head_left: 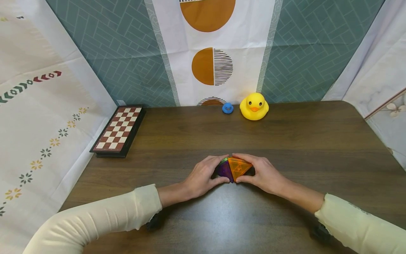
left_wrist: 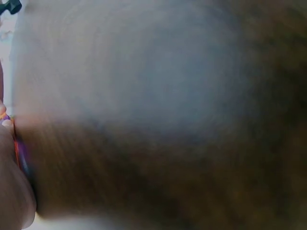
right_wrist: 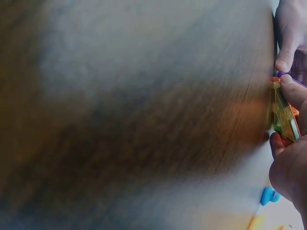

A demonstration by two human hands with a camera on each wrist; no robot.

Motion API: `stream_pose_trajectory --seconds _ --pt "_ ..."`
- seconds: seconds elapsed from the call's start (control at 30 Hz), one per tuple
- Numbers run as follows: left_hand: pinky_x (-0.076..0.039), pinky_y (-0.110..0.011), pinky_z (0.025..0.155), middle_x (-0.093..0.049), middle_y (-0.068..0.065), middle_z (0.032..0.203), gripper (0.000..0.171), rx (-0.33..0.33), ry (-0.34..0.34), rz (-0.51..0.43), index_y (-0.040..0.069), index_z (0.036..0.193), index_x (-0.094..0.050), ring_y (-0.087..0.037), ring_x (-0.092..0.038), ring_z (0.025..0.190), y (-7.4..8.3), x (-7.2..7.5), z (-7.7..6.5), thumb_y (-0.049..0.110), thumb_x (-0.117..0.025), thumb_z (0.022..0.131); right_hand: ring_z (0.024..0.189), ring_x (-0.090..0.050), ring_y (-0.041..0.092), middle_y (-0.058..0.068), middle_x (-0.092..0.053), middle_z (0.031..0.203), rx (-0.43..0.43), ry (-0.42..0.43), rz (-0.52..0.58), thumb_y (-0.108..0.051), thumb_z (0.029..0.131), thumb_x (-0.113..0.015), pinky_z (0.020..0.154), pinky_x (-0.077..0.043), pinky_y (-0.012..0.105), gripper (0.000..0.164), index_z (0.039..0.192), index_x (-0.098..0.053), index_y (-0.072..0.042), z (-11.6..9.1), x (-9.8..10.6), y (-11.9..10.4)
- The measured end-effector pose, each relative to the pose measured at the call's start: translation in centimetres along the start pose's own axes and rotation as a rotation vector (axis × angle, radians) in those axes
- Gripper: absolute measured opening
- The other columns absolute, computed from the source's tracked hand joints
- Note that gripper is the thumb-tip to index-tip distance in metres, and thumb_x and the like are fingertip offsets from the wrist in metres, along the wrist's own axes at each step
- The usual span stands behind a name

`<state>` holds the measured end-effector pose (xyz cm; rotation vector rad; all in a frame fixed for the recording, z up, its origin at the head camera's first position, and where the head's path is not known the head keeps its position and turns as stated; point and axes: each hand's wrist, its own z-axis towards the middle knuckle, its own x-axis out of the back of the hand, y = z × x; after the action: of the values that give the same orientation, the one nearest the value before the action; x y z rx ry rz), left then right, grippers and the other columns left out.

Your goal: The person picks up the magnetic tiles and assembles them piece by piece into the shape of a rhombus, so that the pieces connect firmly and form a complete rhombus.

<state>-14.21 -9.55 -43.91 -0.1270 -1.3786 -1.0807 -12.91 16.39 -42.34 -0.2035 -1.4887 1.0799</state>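
A small peaked shape of see-through magnetic tiles stands on the table between both hands. Its orange triangular tile [head_left: 238, 167] faces up on the right, joined along an edge to a purple tile [head_left: 225, 170]. Behind these shows a bit of green tile [head_left: 223, 161]. The left hand [head_left: 203, 176] holds the purple side between thumb and fingers. From the other side the right hand [head_left: 266, 174] grips the orange side, thumb near, fingers far. A yellow-green tile [right_wrist: 282, 112] appears beside the fingers in the right wrist view. The left wrist view shows little of the shape.
A folding chessboard [head_left: 118, 128] lies at the table's back left. Along the back edge sit a large yellow rubber duck [head_left: 254, 107] and a small blue duck [head_left: 227, 108]. Patterned cloths hang behind and on both sides of the brown table [head_left: 177, 130].
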Motion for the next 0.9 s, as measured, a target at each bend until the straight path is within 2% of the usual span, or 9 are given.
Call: stream_pose_trajectory --seconds 0.57,0.73,0.9 --pt "-0.055 -0.044 0.103 -0.065 -0.009 0.142 0.072 0.004 -0.011 0.005 0.006 0.155 -0.051 -0.023 -0.059 0.132 -0.1 -0.2 -0.1 0.033 -0.082 0.096 0.101 -0.068 0.017 0.012 -0.070 0.138 0.001 -0.020 0.035 -0.021 0.086 -0.091 0.088 -0.059 0.037 0.074 0.151 -0.059 -0.006 0.1 0.5 0.2" --pt "-0.055 -0.043 0.104 -0.063 -0.009 0.144 0.073 0.035 -0.034 -0.004 0.007 0.157 -0.049 -0.023 -0.058 0.133 0.1 -0.1 -0.1 0.034 -0.080 0.097 0.112 -0.072 0.025 0.019 -0.066 0.142 0.014 -0.075 0.129 -0.012 0.093 -0.083 0.093 -0.061 0.036 0.068 0.154 -0.055 -0.003 -0.1 1.6 0.6" --pt "-0.054 -0.044 0.106 -0.062 -0.009 0.145 0.074 0.047 -0.040 -0.012 0.008 0.158 -0.048 -0.023 -0.057 0.134 0.1 0.0 -0.1 0.034 -0.079 0.097 0.121 -0.071 0.029 0.019 -0.063 0.145 0.007 -0.096 0.170 -0.006 0.097 -0.076 0.094 -0.059 0.033 0.057 0.152 -0.059 -0.004 -0.4 2.4 1.2"
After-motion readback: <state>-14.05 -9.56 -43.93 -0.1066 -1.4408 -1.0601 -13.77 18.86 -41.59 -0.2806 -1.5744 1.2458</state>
